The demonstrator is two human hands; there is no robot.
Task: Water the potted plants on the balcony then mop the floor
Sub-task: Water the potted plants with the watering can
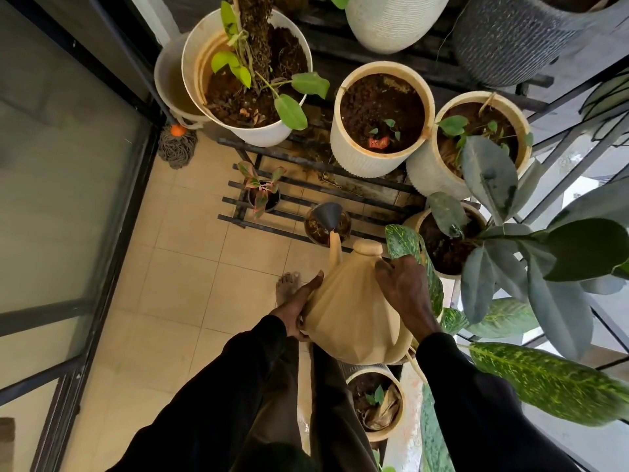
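I hold a beige watering can (350,315) tilted forward with both hands. My left hand (299,306) supports its left side and bottom, fingers curled under it. My right hand (405,294) grips the top near the handle. The can's grey rose head (328,216) hangs over a small dark pot (343,229) on the low black slatted stand (296,195). A grey mop head (177,146) with an orange cap rests in the far left corner.
Large white pots (381,115) with soil stand on the rack ahead, and a small pink-leaved plant (262,192) sits left on the stand. Big leafy plants (531,260) crowd the right railing. Another pot (376,403) stands by my legs. A glass door (61,199) bounds the left.
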